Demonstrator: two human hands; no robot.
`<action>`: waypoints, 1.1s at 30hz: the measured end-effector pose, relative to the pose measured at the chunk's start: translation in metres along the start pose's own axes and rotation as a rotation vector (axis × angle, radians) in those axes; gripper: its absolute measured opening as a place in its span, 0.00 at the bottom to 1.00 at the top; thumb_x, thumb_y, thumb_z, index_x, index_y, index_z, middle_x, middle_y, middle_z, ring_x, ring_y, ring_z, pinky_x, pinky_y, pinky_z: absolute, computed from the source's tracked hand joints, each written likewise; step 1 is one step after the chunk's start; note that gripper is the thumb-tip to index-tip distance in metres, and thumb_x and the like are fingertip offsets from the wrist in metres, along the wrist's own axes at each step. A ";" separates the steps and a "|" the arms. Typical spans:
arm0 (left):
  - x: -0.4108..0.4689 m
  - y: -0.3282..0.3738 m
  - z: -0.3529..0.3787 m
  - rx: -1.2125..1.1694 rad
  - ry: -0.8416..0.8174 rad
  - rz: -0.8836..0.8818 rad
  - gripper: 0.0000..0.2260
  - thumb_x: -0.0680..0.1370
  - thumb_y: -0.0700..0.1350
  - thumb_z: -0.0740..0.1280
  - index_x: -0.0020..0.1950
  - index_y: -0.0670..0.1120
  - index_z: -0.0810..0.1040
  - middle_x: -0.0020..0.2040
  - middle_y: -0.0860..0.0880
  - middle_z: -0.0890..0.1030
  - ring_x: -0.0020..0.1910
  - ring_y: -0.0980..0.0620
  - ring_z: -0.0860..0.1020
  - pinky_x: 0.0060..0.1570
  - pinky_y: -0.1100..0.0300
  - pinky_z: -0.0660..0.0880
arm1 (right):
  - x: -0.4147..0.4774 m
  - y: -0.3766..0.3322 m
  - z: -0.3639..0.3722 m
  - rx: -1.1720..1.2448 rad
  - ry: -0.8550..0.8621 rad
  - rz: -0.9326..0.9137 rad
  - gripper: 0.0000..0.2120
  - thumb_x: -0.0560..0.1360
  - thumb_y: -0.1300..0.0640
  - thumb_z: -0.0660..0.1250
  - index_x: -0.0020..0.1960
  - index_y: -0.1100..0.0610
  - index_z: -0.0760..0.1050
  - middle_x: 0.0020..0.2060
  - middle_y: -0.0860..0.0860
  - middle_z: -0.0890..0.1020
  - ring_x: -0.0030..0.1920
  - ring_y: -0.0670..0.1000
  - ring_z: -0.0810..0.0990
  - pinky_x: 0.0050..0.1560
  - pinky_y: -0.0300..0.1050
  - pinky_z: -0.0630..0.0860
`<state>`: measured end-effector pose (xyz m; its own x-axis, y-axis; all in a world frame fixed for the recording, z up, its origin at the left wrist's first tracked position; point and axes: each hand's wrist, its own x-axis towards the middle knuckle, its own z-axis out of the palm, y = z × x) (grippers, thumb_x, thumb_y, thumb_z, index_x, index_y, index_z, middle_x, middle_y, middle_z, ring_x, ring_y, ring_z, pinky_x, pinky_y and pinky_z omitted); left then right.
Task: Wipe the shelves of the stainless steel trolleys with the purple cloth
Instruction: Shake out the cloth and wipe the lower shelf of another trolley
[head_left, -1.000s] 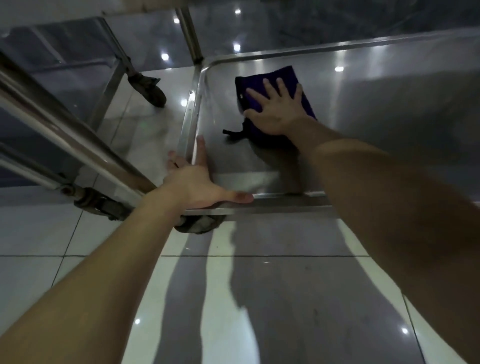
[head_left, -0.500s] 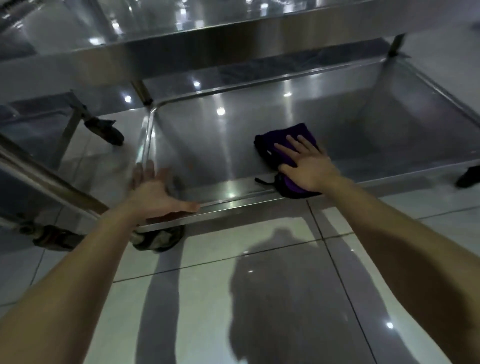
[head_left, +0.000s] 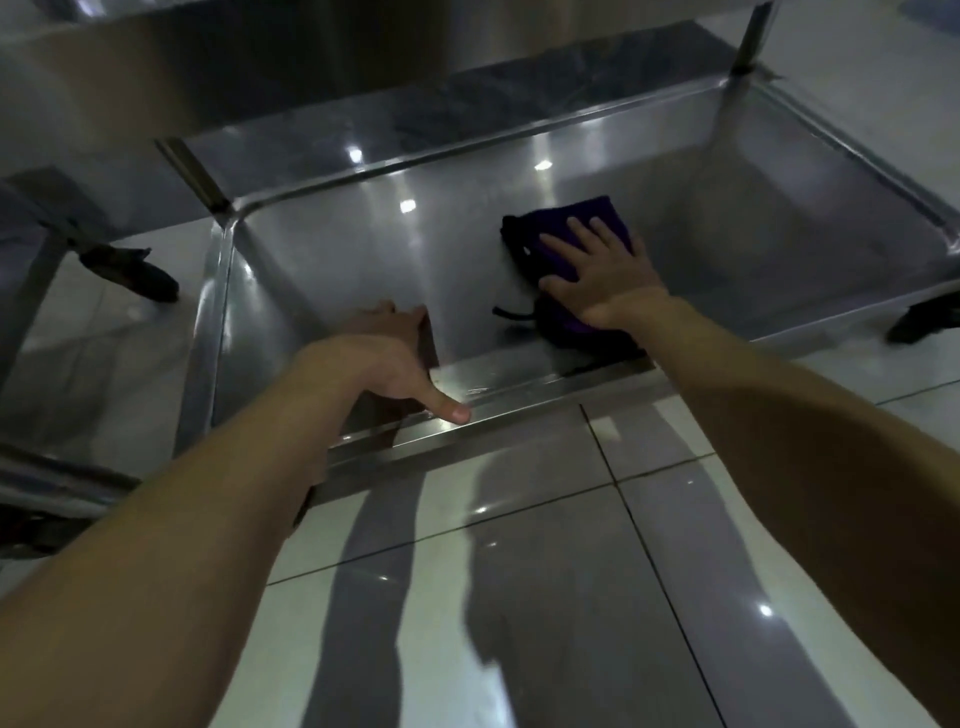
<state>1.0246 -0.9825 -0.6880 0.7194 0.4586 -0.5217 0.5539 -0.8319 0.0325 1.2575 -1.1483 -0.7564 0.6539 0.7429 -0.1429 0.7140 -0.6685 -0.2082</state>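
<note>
Right hand (head_left: 602, 275) presses flat, fingers straight, on the purple cloth (head_left: 561, 244) lying on the trolley's bottom shelf (head_left: 322, 270), left hand (head_left: 384, 358) braces unclenched on the front rim; risk: unpinched cloth may bunch, leaving corners unwiped

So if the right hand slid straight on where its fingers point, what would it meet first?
Likely the far raised rim of the stainless steel trolley shelf; the right hand, flat on the folded purple cloth, has only bare steel ahead.
</note>
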 end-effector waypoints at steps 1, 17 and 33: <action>0.001 0.000 0.000 0.010 -0.005 0.005 0.78 0.42 0.84 0.74 0.87 0.55 0.54 0.83 0.43 0.64 0.81 0.38 0.65 0.75 0.46 0.68 | 0.016 0.003 -0.004 0.021 0.007 0.028 0.33 0.85 0.33 0.51 0.87 0.37 0.46 0.88 0.48 0.43 0.87 0.53 0.40 0.84 0.63 0.38; -0.013 -0.019 -0.005 0.034 -0.045 -0.037 0.80 0.42 0.83 0.73 0.89 0.52 0.52 0.87 0.44 0.57 0.85 0.41 0.58 0.81 0.47 0.62 | 0.041 -0.130 0.024 -0.024 -0.014 -0.227 0.33 0.86 0.36 0.50 0.88 0.42 0.48 0.88 0.50 0.44 0.87 0.55 0.40 0.82 0.68 0.33; -0.013 -0.019 -0.009 -0.064 -0.007 0.047 0.71 0.42 0.84 0.77 0.80 0.53 0.67 0.76 0.46 0.75 0.68 0.42 0.76 0.67 0.49 0.75 | -0.099 0.068 0.008 -0.030 0.054 0.149 0.34 0.84 0.31 0.47 0.87 0.37 0.46 0.88 0.46 0.46 0.87 0.50 0.43 0.85 0.62 0.41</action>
<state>1.0084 -0.9700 -0.6741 0.7423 0.4173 -0.5243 0.5455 -0.8307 0.1111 1.2391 -1.2666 -0.7638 0.7653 0.6329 -0.1175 0.6146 -0.7726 -0.1590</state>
